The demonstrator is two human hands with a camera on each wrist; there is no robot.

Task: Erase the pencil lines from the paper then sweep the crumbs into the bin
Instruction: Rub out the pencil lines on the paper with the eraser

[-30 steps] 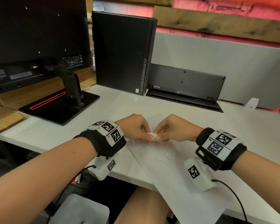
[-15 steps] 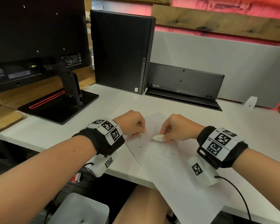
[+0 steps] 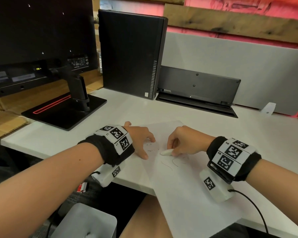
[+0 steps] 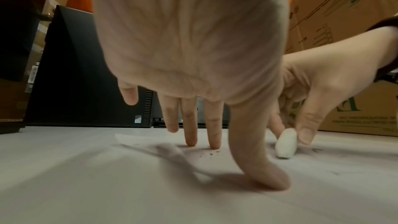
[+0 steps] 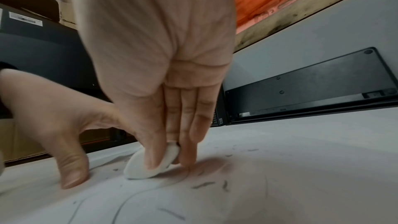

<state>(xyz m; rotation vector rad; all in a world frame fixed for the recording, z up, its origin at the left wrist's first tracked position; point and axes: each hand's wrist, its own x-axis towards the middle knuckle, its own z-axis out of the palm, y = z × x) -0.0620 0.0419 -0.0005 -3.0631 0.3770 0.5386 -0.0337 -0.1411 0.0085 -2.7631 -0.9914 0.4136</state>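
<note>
right wrist view shows the thumb and the fingers (image 5: 187, 125) of the right hand (image 3: 187, 143) pinching a small white eraser (image 5: 150, 161), whose lower end is pressed on the paper (image 3: 187, 194) beside a curved pencil line (image 5: 137, 195). dark crumbs (image 5: 203, 185) lie scattered around it. left wrist view shows the left hand (image 4: 189, 40) with nearly straight, spread fingers, the thumb and two fingertips (image 4: 214, 140) pressing the sheet flat and holding nothing; some fine crumbs lie just beside these tips. the paper lies at the near edge of the desk (image 3: 265, 134), turned at an angle, and its near corner hangs over that edge. the bin (image 3: 86, 222) stands below the near edge, on the left side, well apart from the sheet. i judge that the erasing step is in hand and not finished, because several lines (image 3: 167, 165) remain nearer to the person than the eraser. the next move, i think, calls for rubbing toward these lines while the left hand keeps the sheet from sliding; sweeping comes after. only the head view shows the bin, the overhang and the untouched lines together; only the wrist views show the crumbs clearly and how the eraser is pinched, which from above is mostly hidden under the knuckles.
</note>
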